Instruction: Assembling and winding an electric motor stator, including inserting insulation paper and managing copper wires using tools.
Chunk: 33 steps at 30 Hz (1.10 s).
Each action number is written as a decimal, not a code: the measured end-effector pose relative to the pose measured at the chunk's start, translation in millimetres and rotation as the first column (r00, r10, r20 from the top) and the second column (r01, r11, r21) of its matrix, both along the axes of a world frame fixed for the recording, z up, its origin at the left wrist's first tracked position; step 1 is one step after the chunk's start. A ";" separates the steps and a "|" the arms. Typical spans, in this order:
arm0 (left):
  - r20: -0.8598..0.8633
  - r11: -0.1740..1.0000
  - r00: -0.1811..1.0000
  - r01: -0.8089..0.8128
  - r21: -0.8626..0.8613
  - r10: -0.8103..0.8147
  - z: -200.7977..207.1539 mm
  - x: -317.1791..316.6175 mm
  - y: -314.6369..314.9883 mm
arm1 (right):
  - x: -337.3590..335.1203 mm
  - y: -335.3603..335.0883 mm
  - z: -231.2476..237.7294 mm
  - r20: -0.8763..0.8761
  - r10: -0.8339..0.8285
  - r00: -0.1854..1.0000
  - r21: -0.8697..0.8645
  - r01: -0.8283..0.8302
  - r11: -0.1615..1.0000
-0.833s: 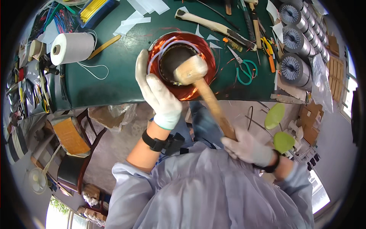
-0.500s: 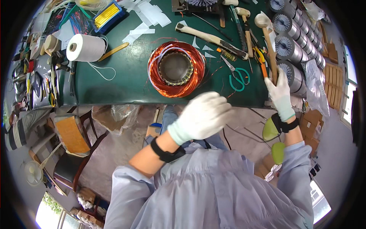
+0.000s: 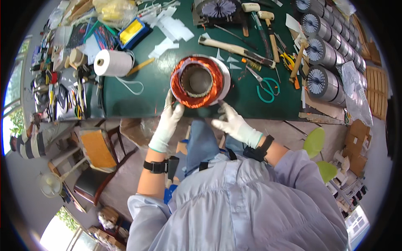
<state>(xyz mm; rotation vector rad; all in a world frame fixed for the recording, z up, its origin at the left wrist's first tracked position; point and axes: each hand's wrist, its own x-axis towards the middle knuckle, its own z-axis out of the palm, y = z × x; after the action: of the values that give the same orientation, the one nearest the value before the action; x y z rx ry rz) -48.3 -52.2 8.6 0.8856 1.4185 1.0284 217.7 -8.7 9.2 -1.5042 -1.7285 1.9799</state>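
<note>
A motor stator (image 3: 215,79) with a ring of orange-red copper windings sits on the green table in front of me. It looks tilted, with its silvery outer wall showing on the right. My left hand (image 3: 168,119), white-gloved, is at its near left side, fingers along the wall and thumb near the front edge. By its near right edge, my right hand (image 3: 236,125) has its fingers spread, fingertips at the wall and thumb apart from it. A wooden mallet (image 3: 298,60) lies on the right side of the table, out of my hands.
Right of the stator lie teal-handled scissors (image 3: 264,85), pliers (image 3: 289,62) and hammers (image 3: 272,37). Several silvery cores (image 3: 320,79) line the right side. A white thread spool (image 3: 113,62) and a blue bin (image 3: 132,32) stand left. White paper pieces (image 3: 173,29) lie behind.
My right hand has let go of the wooden mallet and moved left to the stator. My left hand has come to the stator's left side. The stator now shows more of its outer wall.
</note>
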 end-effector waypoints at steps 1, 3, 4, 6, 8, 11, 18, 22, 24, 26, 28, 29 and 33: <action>0.220 0.993 0.969 -0.099 -0.062 0.110 4.7 7.9 13.3 | -1.0 9.5 -9.3 -0.064 -0.123 0.990 -0.173 0.110 0.979; 0.344 0.967 0.905 -0.215 -0.136 0.250 -6.1 -0.4 38.6 | -13.7 22.6 -29.2 -0.198 -0.383 0.902 -0.222 0.339 0.914; 0.344 0.971 0.909 -0.201 -0.129 0.234 -18.3 -13.3 55.0 | -22.5 28.7 -37.5 -0.269 -0.507 0.819 -0.262 0.444 0.857; 0.607 0.969 0.763 -0.108 -0.221 0.223 -25.8 -16.6 98.1 | -34.7 46.5 -39.0 -0.289 -0.567 0.772 -0.233 0.517 0.824; 0.670 0.975 0.735 0.207 -0.078 -0.102 -15.5 -28.0 140.8 | -49.1 70.1 -37.7 -0.418 -0.643 0.642 -0.330 0.552 0.766; 0.594 0.906 0.736 0.423 -0.028 -0.326 -4.2 -31.3 181.6 | -68.3 94.4 7.5 -0.462 -0.746 0.480 -0.439 0.607 0.663; 0.410 0.969 0.878 0.223 0.105 -0.247 -0.2 -23.7 157.6 | -103.0 76.5 31.6 -0.436 -0.854 0.283 -0.190 0.899 0.394; 0.370 0.996 0.926 0.055 0.070 -0.077 5.7 -19.8 140.7 | -100.3 102.8 16.7 -0.409 -0.748 0.522 0.010 0.823 0.568; 0.259 0.996 0.962 0.087 -0.003 -0.084 24.2 -24.2 137.0 | -86.2 110.8 11.9 -0.270 -0.552 0.789 0.184 0.605 0.775; 0.175 0.990 0.975 0.124 0.073 -0.135 37.9 -22.7 137.8 | -76.3 116.3 27.8 -0.133 -0.501 0.855 0.081 0.513 0.854; 0.014 0.949 0.972 0.225 0.220 -0.234 48.0 -12.7 139.1 | -80.0 115.1 31.2 -0.153 -0.545 0.824 0.040 0.556 0.830; 0.067 0.941 0.967 0.220 0.255 -0.245 49.0 -2.8 134.2 | -82.8 114.6 30.7 -0.158 -0.547 0.822 0.040 0.559 0.828; 0.038 0.936 0.999 0.001 0.352 -0.016 42.4 -9.9 117.5 | -93.0 98.4 50.3 -0.414 -0.776 0.476 -0.101 0.823 0.559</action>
<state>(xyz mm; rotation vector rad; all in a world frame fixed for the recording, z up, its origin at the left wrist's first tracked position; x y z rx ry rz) -58.3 65.4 51.0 1.1209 1.2134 1.3119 124.7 89.8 59.5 -1.3294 -0.6814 1.4654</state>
